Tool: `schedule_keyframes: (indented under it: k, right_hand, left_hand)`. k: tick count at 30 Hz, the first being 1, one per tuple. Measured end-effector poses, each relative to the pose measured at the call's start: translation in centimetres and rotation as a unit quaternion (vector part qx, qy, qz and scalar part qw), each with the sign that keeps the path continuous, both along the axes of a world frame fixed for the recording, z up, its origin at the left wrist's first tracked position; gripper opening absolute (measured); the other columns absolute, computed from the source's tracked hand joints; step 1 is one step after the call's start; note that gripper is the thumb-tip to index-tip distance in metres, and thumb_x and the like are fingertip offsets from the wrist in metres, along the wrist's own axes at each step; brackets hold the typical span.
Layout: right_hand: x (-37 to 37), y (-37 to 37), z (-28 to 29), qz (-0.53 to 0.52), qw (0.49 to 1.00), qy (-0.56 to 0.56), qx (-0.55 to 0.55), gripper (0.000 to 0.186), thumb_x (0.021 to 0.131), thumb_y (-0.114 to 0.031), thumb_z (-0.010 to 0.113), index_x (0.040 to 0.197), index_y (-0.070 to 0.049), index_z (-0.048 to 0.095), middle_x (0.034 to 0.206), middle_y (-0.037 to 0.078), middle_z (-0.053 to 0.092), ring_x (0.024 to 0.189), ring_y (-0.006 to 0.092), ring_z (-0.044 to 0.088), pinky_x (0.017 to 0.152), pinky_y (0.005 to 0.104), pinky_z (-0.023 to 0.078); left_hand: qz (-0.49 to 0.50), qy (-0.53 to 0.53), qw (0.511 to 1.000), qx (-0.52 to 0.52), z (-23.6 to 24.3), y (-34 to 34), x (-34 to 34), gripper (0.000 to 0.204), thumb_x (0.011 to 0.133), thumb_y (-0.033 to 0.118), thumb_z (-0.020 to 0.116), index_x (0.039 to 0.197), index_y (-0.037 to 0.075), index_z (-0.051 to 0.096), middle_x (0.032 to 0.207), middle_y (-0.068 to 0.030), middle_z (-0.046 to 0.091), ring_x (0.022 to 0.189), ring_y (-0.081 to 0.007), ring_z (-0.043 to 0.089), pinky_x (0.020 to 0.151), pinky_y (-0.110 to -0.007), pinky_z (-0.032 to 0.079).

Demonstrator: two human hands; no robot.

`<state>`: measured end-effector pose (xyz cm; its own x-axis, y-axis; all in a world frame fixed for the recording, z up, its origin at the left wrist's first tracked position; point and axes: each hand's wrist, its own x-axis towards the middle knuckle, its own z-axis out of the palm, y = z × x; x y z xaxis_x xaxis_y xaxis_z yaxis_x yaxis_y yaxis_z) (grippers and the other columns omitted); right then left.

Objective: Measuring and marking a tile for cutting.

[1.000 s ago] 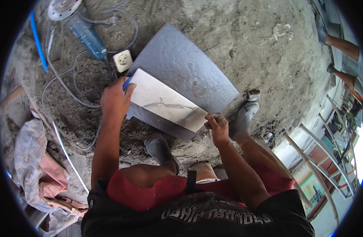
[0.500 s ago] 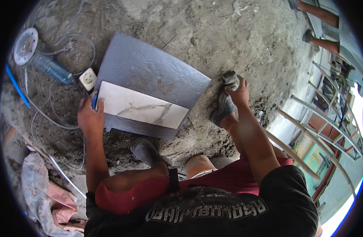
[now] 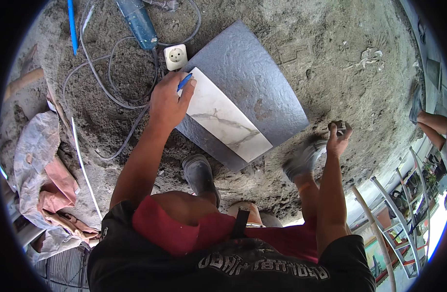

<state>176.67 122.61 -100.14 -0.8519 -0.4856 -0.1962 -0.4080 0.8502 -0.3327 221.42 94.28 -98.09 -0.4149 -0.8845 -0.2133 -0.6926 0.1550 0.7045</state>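
A blue pen (image 3: 184,82) is held in my left hand (image 3: 167,102), between thumb and fingers. That hand rests at the upper-left end of a white marble-patterned tile strip (image 3: 223,114). The strip lies flat on a larger dark grey slab (image 3: 262,73), which is on the ground. My right hand (image 3: 337,143) is to the right of the slab, low over the ground, with its fingers closed around a small grey object (image 3: 336,127). The object is mostly covered; its rounded shape resembles a tape measure case.
A white power socket (image 3: 175,57) and a blue power tool (image 3: 138,24) with grey cable (image 3: 99,78) lie beyond my left hand. Crumpled sheeting (image 3: 36,151) is at the left. A bucket (image 3: 247,211) stands between my legs. Another person's leg (image 3: 432,121) and a metal ladder (image 3: 398,224) are at right.
The view has turned, so the slab and tile appear rotated and the grinder's disc has left the picture. My right hand has moved away from beside my boot, still holding the grey object.
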Motion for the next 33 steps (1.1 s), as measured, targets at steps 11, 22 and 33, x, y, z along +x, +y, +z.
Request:
schedule_keyframes:
  k: [11, 22, 33]
  right_hand:
    - [14.8, -14.3, 4.4, -0.082, 0.603, -0.696, -0.381, 0.063, 0.082, -0.051, 0.059, 0.122, -0.003, 0.057, 0.117, 0.020, 0.063, 0.094, 0.0373, 0.069, 0.073, 0.0406, 0.061]
    - [15.6, -20.7, 14.9, 0.077, 0.768, -0.632, -0.075, 0.054, 0.085, -0.037, 0.053, 0.127, -0.004, 0.053, 0.112, 0.015, 0.062, 0.098, 0.0232, 0.062, 0.065, 0.0343, 0.056]
    - [18.4, -29.3, 20.2, 0.472, 0.780, -0.248, 0.328, 0.046, 0.087, -0.032, 0.059, 0.115, 0.001, 0.047, 0.096, 0.026, 0.065, 0.091, 0.0390, 0.064, 0.081, 0.0447, 0.048]
  left_hand:
    - [-0.061, 0.021, 0.998, 0.014, 0.3, 2.5, -2.0, 0.029, 0.098, 0.027, 0.056, 0.096, -0.002, 0.059, 0.092, -0.0207, 0.061, 0.081, -0.0418, 0.060, 0.071, -0.049, 0.047]
    - [-0.032, 0.186, 0.950, 0.249, 1.8, 1.4, -1.2, 0.027, 0.099, 0.024, 0.059, 0.111, 0.000, 0.063, 0.099, -0.0145, 0.067, 0.086, -0.0239, 0.063, 0.079, -0.036, 0.048]
    - [-0.121, 0.404, 0.816, 0.395, 6.9, -2.9, -5.8, 0.044, 0.089, 0.030, 0.075, 0.121, 0.003, 0.063, 0.091, -0.0066, 0.064, 0.086, -0.0150, 0.059, 0.078, -0.031, 0.048]
